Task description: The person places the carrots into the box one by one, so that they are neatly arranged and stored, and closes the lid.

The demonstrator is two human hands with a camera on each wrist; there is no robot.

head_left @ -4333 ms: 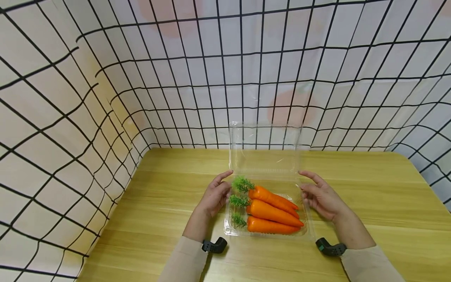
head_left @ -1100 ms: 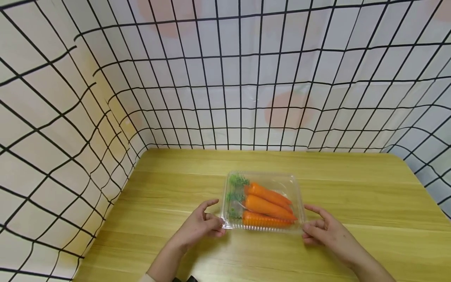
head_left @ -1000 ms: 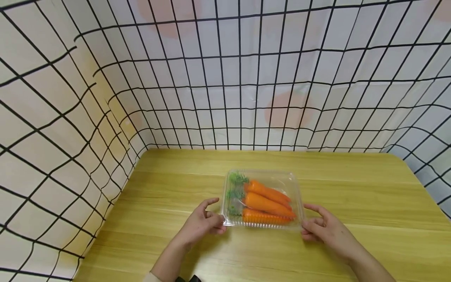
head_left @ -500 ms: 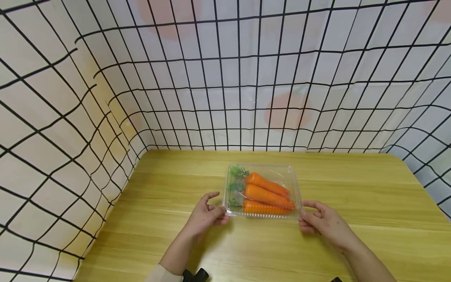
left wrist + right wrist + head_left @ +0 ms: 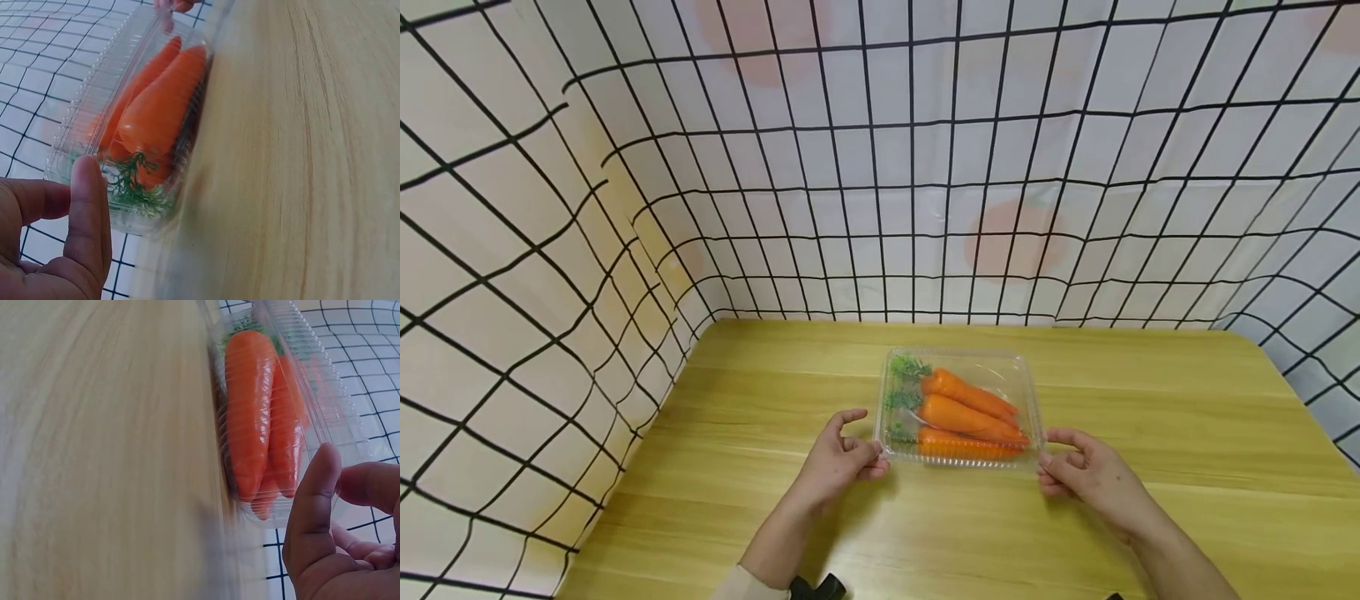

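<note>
A clear plastic clamshell box [image 5: 1028, 400] lies on the wooden table with its lid down over three orange carrots [image 5: 966, 417]. Their green leafy tops [image 5: 904, 398] point left inside the box. At the near left corner, my left hand [image 5: 838, 458] pinches the box's rim between thumb and fingers, index finger stretched out beside it. My right hand [image 5: 1093, 479] pinches the near right corner in the same way. The left wrist view shows the leafy end beyond the left fingers [image 5: 86, 219]; the right wrist view has the carrot tips near the right fingers [image 5: 315, 506].
The wooden table [image 5: 1150, 400] reaches back to a white cloth wall [image 5: 865, 208] with a black grid, which also rises on the left and right. Dark wrist straps show at the lower edge of the head view.
About four seconds ago the lid stood upright behind the carrots; now it lies over them. Over the last second box and hands have slid slightly away from the body, then nearly stopped.
</note>
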